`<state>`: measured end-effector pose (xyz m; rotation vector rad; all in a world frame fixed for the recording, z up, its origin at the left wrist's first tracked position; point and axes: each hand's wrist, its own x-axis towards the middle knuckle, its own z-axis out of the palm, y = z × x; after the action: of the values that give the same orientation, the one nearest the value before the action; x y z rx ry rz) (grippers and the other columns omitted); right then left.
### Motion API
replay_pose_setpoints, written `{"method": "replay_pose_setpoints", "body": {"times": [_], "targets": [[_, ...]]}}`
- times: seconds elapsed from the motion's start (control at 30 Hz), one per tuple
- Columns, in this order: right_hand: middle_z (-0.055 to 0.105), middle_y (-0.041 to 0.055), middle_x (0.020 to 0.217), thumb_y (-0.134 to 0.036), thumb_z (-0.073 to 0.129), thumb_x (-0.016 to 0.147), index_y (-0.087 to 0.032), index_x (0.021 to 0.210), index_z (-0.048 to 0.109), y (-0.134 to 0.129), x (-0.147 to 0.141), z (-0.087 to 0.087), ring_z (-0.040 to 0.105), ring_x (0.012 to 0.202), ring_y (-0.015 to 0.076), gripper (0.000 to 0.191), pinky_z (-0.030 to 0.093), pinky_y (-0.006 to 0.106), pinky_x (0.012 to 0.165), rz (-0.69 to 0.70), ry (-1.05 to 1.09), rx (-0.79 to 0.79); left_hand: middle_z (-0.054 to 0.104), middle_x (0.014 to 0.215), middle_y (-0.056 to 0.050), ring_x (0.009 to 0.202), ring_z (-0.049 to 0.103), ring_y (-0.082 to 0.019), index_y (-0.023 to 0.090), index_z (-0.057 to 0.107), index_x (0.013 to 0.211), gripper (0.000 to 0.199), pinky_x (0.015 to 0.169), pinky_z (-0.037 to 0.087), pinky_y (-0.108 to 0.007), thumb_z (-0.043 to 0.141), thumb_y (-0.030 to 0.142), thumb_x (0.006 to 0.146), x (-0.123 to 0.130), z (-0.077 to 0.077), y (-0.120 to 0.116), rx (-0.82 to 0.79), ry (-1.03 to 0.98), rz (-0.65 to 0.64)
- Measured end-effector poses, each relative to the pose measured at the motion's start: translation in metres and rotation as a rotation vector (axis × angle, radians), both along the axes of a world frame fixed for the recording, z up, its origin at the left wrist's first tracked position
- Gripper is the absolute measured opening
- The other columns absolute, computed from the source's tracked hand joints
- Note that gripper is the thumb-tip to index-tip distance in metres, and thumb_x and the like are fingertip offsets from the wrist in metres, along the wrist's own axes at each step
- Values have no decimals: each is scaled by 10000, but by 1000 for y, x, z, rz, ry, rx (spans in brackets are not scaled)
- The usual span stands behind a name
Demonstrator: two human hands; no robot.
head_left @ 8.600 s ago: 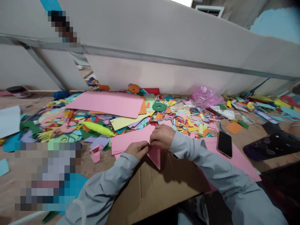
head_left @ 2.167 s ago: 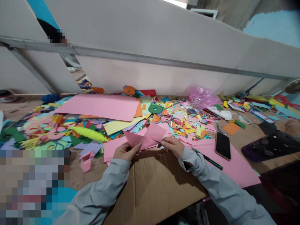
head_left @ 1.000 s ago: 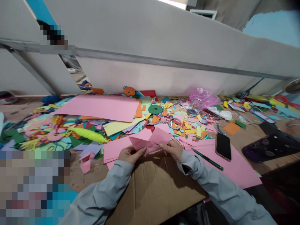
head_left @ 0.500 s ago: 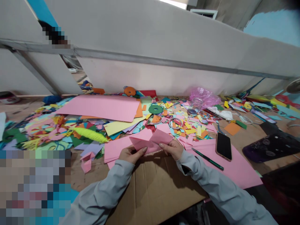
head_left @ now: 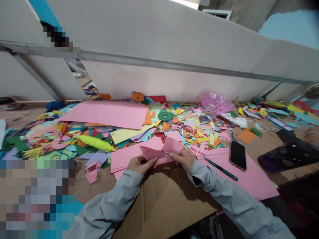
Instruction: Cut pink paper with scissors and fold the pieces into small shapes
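Note:
A folded piece of pink paper (head_left: pixel 152 153) is held up between my two hands, above the near edge of the worktable. My left hand (head_left: pixel 142 165) pinches its lower left side, thumb on the front. With thumb and fingers closed, my right hand (head_left: pixel 184 158) grips the right part, where one flap stands up at an angle. Behind it lie pink sheets (head_left: pixel 122 159). Below my hands is a brown cardboard piece (head_left: pixel 169 199). Close to my right wrist a green pen (head_left: pixel 221 168) rests on a large pink sheet (head_left: pixel 259 182).
A black phone (head_left: pixel 237 155) lies at the right on pink paper. Paper scraps (head_left: pixel 209 136), a roll of tape (head_left: pixel 186 130), yellow yarn (head_left: pixel 96 143) and a large pink sheet (head_left: pixel 107 114) cover the back. A white partition (head_left: pixel 149 76) stands behind the table.
The pink paper has shifted slightly between my fingers, and its left flap has tilted down a little. Both hands keep their hold in nearly the same place.

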<state>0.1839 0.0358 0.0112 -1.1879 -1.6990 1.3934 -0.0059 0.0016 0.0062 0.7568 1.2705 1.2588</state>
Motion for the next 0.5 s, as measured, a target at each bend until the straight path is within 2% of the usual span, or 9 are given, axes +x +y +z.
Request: {"method": "replay_pose_setpoints", "body": {"times": [0.17, 0.27, 0.4, 0.5], "targets": [[434, -36, 439, -594, 573, 739, -126, 713, 653, -3, -2, 3, 362, 427, 83, 476, 228, 227, 427, -30, 17, -32, 716, 624, -75, 492, 603, -143, 94, 735, 723, 418, 486, 493, -233, 836, 373, 429, -1, -1, 1, 3, 3, 9], [421, -32, 408, -629, 567, 728, -129, 745, 674, -4, -3, 7, 369, 421, 91, 511, 243, 234, 428, -43, 15, -41, 713, 607, -71, 477, 598, -132, 95, 731, 704, 399, 476, 491, -220, 839, 362, 429, 0, -1, 0, -16, -12, 8], [402, -27, 408, -666, 562, 704, -103, 748, 666, -4, -4, 5, 365, 423, 96, 574, 234, 246, 424, -64, 12, -36, 703, 572, -65, 446, 586, -130, 96, 730, 692, 395, 460, 492, -223, 839, 367, 426, 0, 2, 0, -28, 1, 4], [385, -30, 417, -657, 561, 704, -110, 653, 624, -4, -5, 3, 351, 423, 89, 553, 220, 245, 423, -63, 6, -46, 694, 547, -52, 434, 581, -128, 101, 727, 689, 387, 454, 493, -222, 842, 359, 425, 0, 3, 0, -35, -11, 0]]}}
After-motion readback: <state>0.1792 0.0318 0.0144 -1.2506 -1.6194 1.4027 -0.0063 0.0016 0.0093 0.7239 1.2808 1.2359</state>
